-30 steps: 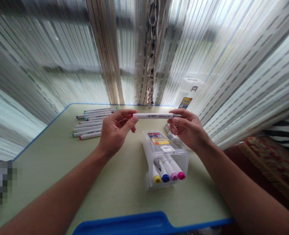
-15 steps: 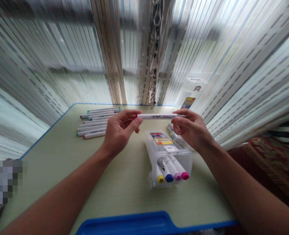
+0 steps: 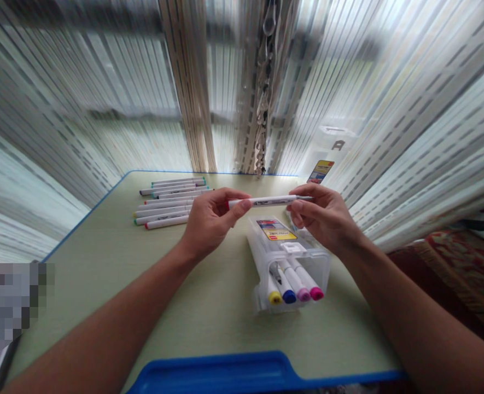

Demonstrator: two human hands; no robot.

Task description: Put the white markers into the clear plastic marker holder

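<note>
A white marker [image 3: 272, 201] with dark print and a red end is held level above the table, between both hands. My left hand [image 3: 219, 213] pinches it near the red end with the thumb in front. At the other end, which narrows to a grey tip, my right hand [image 3: 321, 213] closes thumb and fingers on it. Just below stands a clear plastic case [image 3: 262, 246] lying on its side. Inside it are several white markers [image 3: 301, 279] with yellow, blue, lilac and pink ends toward me.
Several white markers [image 3: 168, 213] lie in a loose row at the table's back left. A clear case [image 3: 327, 148] stands upright at the back right. The green table [image 3: 114, 273] has a blue tray edge [image 3: 217, 372] in front. String curtains [image 3: 135, 82] hang behind.
My left hand has shifted right along the marker, so its red end now shows past the thumb. The right hand keeps its pinch. The whole view has moved slightly.
</note>
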